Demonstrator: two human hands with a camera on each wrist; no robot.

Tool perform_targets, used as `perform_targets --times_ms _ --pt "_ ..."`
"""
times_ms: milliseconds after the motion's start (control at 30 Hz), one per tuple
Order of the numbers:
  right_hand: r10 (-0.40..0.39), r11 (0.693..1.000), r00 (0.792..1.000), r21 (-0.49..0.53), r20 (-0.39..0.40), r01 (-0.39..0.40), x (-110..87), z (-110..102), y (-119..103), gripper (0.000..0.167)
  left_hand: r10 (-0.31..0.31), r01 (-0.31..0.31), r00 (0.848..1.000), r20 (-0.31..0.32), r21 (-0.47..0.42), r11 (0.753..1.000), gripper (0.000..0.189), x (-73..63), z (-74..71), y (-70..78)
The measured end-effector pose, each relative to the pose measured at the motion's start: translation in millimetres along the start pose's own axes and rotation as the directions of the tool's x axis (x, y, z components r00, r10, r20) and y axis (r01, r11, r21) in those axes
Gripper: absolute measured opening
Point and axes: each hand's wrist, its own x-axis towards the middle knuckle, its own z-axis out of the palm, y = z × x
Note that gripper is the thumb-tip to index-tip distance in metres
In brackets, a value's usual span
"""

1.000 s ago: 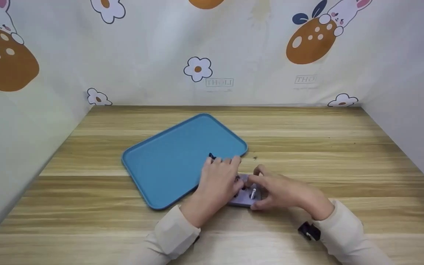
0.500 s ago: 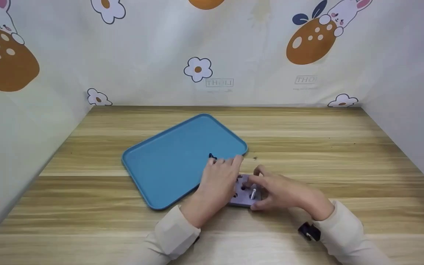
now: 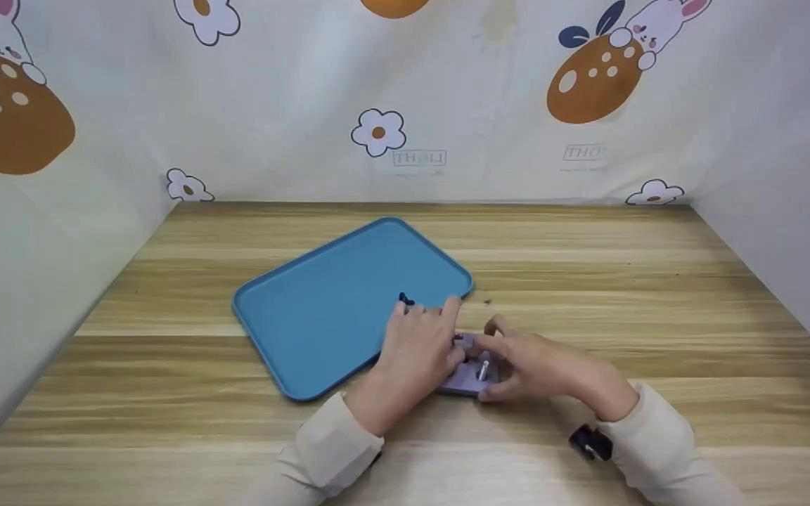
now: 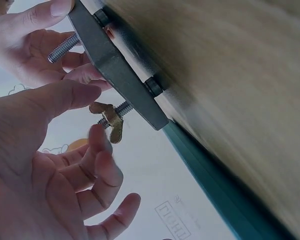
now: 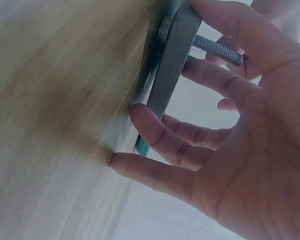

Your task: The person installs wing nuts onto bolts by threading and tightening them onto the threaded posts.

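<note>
A flat grey metal plate [image 3: 465,384] with holes lies on the table by the tray's near edge. Bolts stand up through it; one bare threaded bolt [image 3: 484,370] shows in the head view. My right hand [image 3: 538,362] grips the plate by its right side, the thumb on its near edge. My left hand [image 3: 415,348] reaches over the left part. In the left wrist view, its thumb and curled index finger pinch at a brass wing nut [image 4: 113,120] threaded on a bolt near the plate's end. Black bolt heads [image 4: 153,86] stick out under the plate.
A blue tray [image 3: 320,309] lies slantwise behind and left of the plate. A small black object [image 3: 406,300] is on it, partly hidden by the left hand. Patterned cloth walls [image 3: 292,91] enclose the wooden table [image 3: 623,281] at the back and sides.
My left fingers shift slightly back and forth over the plate's left part. The right hand and the tray stay where they are.
</note>
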Motion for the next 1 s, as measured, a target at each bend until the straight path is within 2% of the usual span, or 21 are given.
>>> perform_targets --times_ms 200,400,533,667,867,1000 --pt "-0.010 1.000 1.000 -0.006 -0.009 0.010 0.0 0.4 0.5 0.045 -0.015 0.015 1.000 0.000 0.005 1.000 0.044 0.2 -1.0 0.1" --pt "-0.014 1.000 1.000 -0.005 -0.012 0.014 -0.5 0.2 0.5 0.045 -0.012 0.012 0.999 -0.030 0.000 1.000 0.045 0.5 -0.5 0.3" --pt "-0.007 1.000 1.000 0.002 -0.005 0.007 0.0 0.3 -0.1 0.043 0.001 -0.001 1.000 0.003 0.004 1.000 0.043 0.8 -1.8 1.0" --pt "0.005 1.000 1.000 0.002 -0.004 -0.005 -0.2 0.6 -0.6 0.043 0.011 -0.011 0.999 0.038 0.015 1.000 0.051 0.4 -2.5 0.8" --pt "0.021 1.000 1.000 0.005 0.002 -0.021 -0.4 0.7 -1.1 0.046 -0.006 0.005 0.998 0.067 0.000 1.000 0.055 2.1 -1.2 0.7" --pt "0.022 1.000 1.000 0.009 0.004 -0.022 -0.2 0.3 -0.9 0.049 -0.008 0.009 0.999 0.050 -0.018 1.000 0.051 2.3 -0.7 0.6"
